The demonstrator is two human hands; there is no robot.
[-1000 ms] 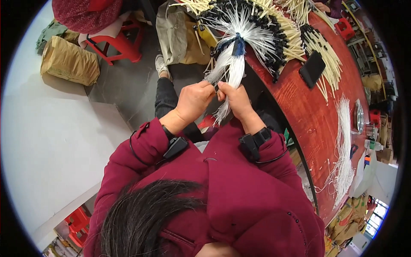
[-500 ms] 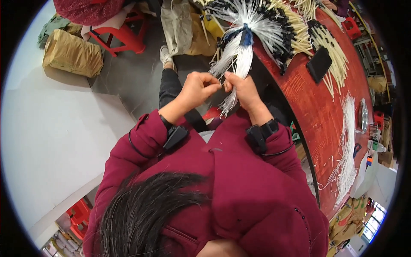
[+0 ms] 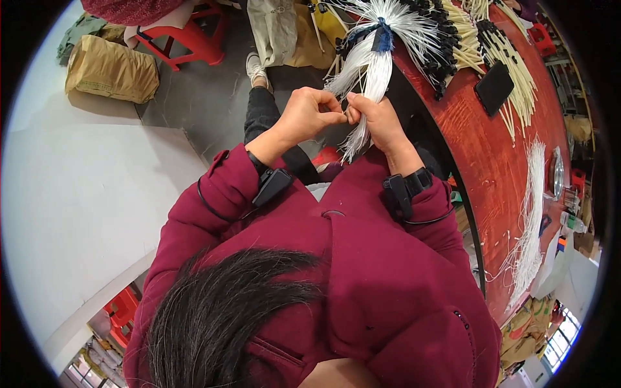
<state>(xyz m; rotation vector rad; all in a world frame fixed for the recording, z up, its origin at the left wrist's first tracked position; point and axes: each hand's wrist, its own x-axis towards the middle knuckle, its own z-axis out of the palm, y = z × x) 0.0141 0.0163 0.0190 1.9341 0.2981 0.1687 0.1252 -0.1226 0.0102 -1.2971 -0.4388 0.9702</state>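
Note:
A thick bundle of thin white strands point(image 3: 376, 76), which look like wires or cords, hangs over the near edge of the red table. A dark blue band point(image 3: 383, 40) wraps its upper part, and above it the strands fan out. My right hand point(image 3: 383, 124) is closed around the lower bundle, with loose ends trailing below the fist. Just left of it, my left hand point(image 3: 309, 118) is pinched, its fingertips meeting the right thumb and forefinger. Whatever is between those fingertips is too small to make out.
On the red table point(image 3: 479, 168) lie a black phone point(image 3: 494, 88), cream sticks with dark ends point(image 3: 511, 58) and another spread of white strands point(image 3: 532, 213). A red stool point(image 3: 194, 40) and a brown paper sack point(image 3: 111, 68) stand at the far left, beyond a white panel point(image 3: 97, 194).
My left hand has moved right, closing the small gap to the right hand's fingertips. The right hand still grips the bundle. The whole view has shifted slightly.

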